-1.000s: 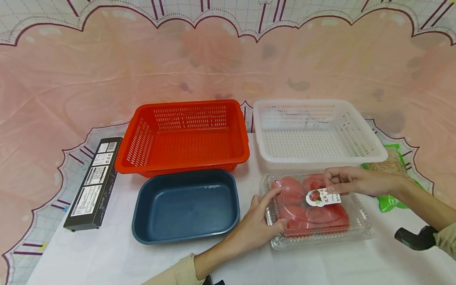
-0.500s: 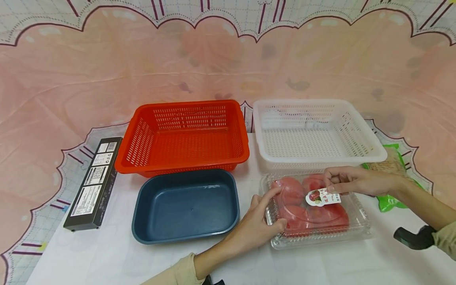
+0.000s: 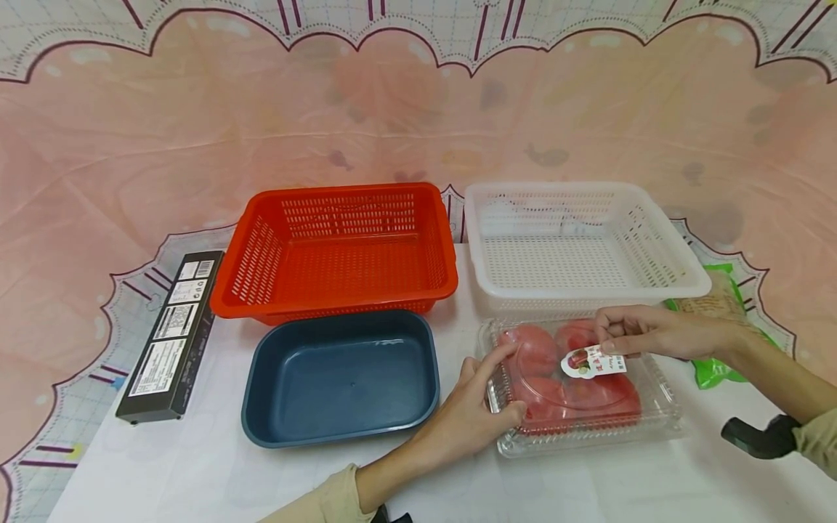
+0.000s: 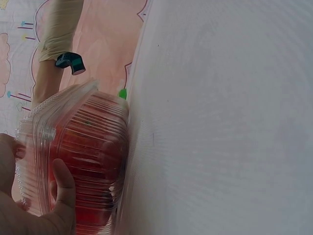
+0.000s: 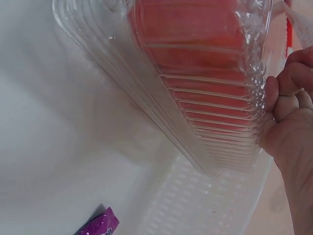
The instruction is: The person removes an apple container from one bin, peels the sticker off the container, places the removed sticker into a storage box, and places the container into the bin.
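The right hand (image 3: 634, 330) was right of the middle of the frame. Its grip had the thumb and a finger pinching the white tag (image 3: 604, 367), which had a red picture at its left end. The tag was over the lid of the clear box (image 3: 654, 418); I can't tell how much of it was stuck down. The left hand (image 3: 480, 403) held the left side of the clear box. Its grip had a finger on the lid and the thumb pressed on the side below. The clear box sat on the bench (image 3: 588, 490) at the lower right, a bit tilted to the frame, with red fruit (image 3: 531, 352) showing through.

Just above it was a white basket (image 3: 556, 261). A green bag (image 3: 713, 372) lay to its right, partly behind the right arm. A purple packet (image 5: 100, 224) showed at the lower left of the right wrist view. A blue tub (image 3: 343, 388) was low in the middle left, with a red basket (image 3: 353, 269) right above it. A long black box (image 3: 171, 334) lay at the far left, beside the red basket. A pink cloth (image 3: 392, 109) filled the top.
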`<state>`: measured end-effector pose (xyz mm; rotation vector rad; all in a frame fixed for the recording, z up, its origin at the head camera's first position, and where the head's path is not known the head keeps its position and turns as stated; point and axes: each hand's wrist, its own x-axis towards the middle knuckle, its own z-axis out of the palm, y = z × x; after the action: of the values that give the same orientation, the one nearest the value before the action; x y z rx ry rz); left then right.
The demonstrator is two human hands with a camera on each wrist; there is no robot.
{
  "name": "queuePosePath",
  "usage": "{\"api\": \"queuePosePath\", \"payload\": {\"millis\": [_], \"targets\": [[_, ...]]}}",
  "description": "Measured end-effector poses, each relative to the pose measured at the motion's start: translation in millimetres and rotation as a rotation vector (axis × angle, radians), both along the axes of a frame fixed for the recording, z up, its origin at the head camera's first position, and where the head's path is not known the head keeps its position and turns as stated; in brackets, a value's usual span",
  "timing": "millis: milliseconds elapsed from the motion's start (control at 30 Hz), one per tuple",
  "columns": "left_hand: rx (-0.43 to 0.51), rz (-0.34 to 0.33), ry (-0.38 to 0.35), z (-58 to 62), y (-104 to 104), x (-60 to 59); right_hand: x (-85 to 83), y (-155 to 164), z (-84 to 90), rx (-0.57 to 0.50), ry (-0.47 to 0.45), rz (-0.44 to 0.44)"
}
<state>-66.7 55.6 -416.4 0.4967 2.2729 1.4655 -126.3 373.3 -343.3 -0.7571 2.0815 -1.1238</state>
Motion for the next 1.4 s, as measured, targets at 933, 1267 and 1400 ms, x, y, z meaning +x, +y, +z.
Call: {"api": "queuePosePath", "payload": {"millis": [933, 1267, 1400], "targets": [[-0.007, 0.006, 0.004, 0.0, -0.7, 0.0, -1.4, -0.6, -1.2, -0.003, 0.009, 0.002], [0.005, 0.001, -0.001, -1.2, -0.2, -0.3, 0.7, 1.5, -2.1, 0.004, 0.007, -0.016], [0.011, -0.002, -0.005, -0.4, -0.3, -0.6, 0.3, 2.2, -1.8, 0.009, 0.0, -0.023]]}}
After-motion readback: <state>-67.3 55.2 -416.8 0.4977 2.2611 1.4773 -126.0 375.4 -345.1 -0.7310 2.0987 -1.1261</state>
